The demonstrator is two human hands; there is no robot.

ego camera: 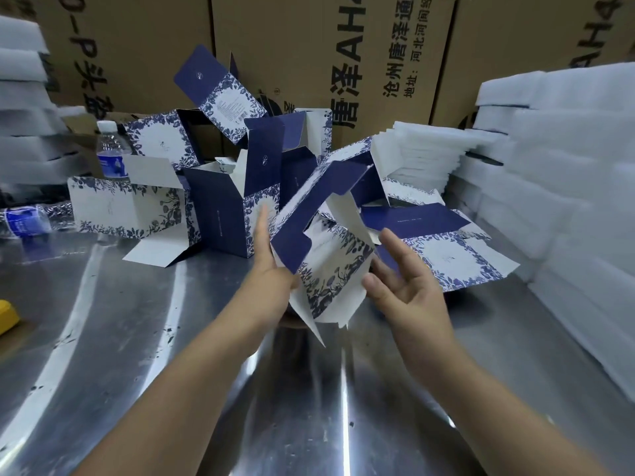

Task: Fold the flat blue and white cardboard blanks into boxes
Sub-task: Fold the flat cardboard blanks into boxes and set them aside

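Blank (330, 266) against left hand (271, 262), right hand (409, 283) just beside

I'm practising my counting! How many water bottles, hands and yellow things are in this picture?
Water bottles: 2 (standing bottle, lying bottle)
Hands: 2 (left hand, right hand)
Yellow: 1 (yellow thing)
Total: 5

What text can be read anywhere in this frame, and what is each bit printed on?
"唐泽AH4", sideways, cut off: middle brown carton.
"沧州唐泽通" and "地址:河北河间经", both cut off: same carton.
"AH4", partly cut off: right carton.
"O-P头", the rest unclear: left carton.
Label on the water bottle and fine print on the box blanks: too blurred or small to read.
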